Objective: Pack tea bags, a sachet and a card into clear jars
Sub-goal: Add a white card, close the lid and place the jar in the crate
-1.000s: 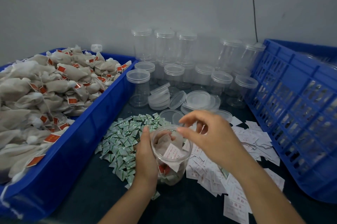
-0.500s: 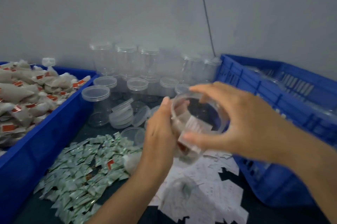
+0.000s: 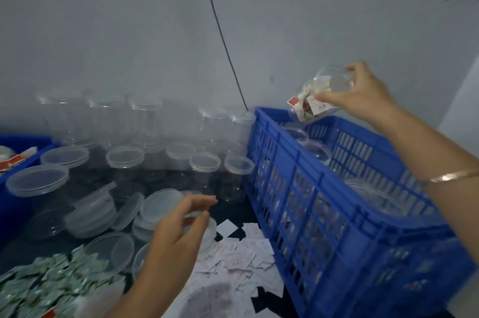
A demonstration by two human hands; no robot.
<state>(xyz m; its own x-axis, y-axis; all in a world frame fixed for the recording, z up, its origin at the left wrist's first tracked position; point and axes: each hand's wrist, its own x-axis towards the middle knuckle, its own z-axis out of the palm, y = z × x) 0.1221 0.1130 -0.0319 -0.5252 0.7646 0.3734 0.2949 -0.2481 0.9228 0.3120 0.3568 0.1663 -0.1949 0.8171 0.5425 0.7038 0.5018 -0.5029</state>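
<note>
My right hand (image 3: 360,96) grips a filled clear jar (image 3: 315,98) by its rim, tilted, above the far end of the blue crate (image 3: 324,203). Tea bags, a sachet and a white card show through the jar's wall. My left hand (image 3: 181,224) hovers with loosely curled fingers, holding nothing, over loose clear lids (image 3: 160,203) on the table. Green sachets (image 3: 46,281) lie piled at the lower left. White cards (image 3: 233,260) are scattered between my left hand and the crate. Tea bags (image 3: 13,159) peek out at the far left edge.
Empty lidded clear jars (image 3: 124,162) stand in rows against the grey wall. More clear jars (image 3: 313,149) lie inside the crate. A blue bin (image 3: 15,188) borders the left. A black cable (image 3: 223,43) hangs down the wall.
My right hand carried the filled jar up and right, over the blue crate. My left hand let go of the jar and stays low over the lids. The view swung right.
</note>
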